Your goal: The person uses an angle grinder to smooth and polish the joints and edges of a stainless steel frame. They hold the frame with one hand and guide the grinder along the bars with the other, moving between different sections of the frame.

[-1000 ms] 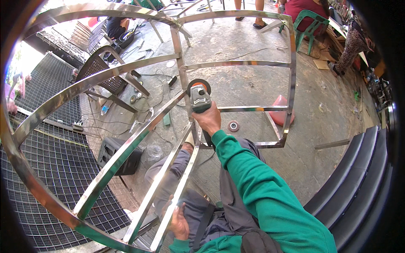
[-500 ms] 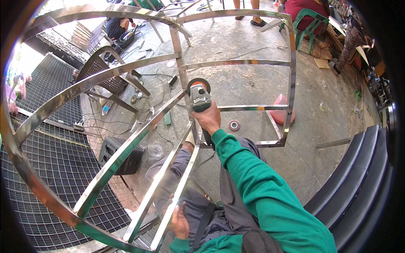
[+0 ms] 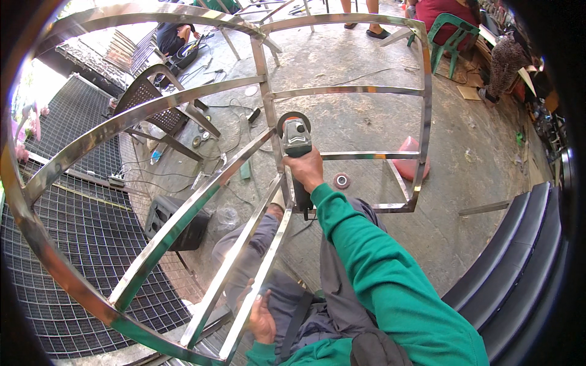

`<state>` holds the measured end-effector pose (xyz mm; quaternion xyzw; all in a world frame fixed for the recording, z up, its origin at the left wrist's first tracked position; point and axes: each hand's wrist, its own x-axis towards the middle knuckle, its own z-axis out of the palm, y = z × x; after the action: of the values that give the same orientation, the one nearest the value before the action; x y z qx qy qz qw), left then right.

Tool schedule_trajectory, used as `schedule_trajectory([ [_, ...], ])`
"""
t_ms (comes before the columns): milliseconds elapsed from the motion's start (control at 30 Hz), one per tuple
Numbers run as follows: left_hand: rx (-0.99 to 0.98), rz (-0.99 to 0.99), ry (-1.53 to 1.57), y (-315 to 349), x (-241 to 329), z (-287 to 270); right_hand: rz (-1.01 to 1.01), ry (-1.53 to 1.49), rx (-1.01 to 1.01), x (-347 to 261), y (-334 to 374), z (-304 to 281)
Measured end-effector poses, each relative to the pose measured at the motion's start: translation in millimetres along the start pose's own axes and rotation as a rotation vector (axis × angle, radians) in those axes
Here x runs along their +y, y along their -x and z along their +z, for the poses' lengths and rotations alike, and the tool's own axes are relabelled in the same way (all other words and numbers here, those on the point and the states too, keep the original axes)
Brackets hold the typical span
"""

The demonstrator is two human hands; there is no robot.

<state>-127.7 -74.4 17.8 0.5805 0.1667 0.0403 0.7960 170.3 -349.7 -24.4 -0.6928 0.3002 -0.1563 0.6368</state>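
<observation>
A shiny bent metal chair frame (image 3: 421, 122), made of curved flat bars and rails, spreads over much of the view around me. My right hand (image 3: 307, 169) is wrapped round an angle grinder (image 3: 297, 139) with a grey head. Its dark disc sits close beside the frame's middle upright; whether they touch I cannot tell. Low in the view, my left hand (image 3: 262, 318) grips one of the slanting metal bars (image 3: 256, 293) near my lap, its fingers partly behind the bar.
A brown plastic chair (image 3: 149, 104) and a black case (image 3: 175, 222) stand at the left beside cables. On the floor lie a round disc (image 3: 342, 180) and a red plastic object (image 3: 410, 160). Black padded seating (image 3: 513, 256) curves at the right. Other people sit or stand far off.
The whole view has shifted slightly, the frame appearing a little further right. The grinder has moved slightly right along with my right hand. My left hand keeps its hold on the bar.
</observation>
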Motion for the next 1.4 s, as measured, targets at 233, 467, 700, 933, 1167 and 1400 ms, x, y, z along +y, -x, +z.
schedule_trajectory([
  [233, 0.02, -0.028, 0.006, -1.0, -4.7, -4.4, 0.104, -0.182, -0.086, 8.9, -6.3, 2.1],
  [467, 0.018, -0.033, -0.032, -1.0, -3.9, -6.4, 0.222, -0.297, -0.165, 13.5, -11.3, 5.4],
  [700, 0.018, -0.003, 0.004, 0.2, -1.6, 0.6, 0.189, -0.297, -0.199, 13.3, -10.5, 3.9],
  [933, 0.058, -0.021, -0.007, -0.7, -1.1, 0.6, 0.315, -0.427, -0.212, 8.2, -11.1, 4.0],
  [1167, 0.061, -0.037, -0.008, -0.1, -3.2, -1.4, 0.31, -0.506, -0.239, -4.3, -7.6, -2.5],
  [1400, 0.041, -0.014, 0.009, -0.9, -5.7, -3.9, 0.297, -0.485, -0.238, -2.1, -11.5, 0.1],
])
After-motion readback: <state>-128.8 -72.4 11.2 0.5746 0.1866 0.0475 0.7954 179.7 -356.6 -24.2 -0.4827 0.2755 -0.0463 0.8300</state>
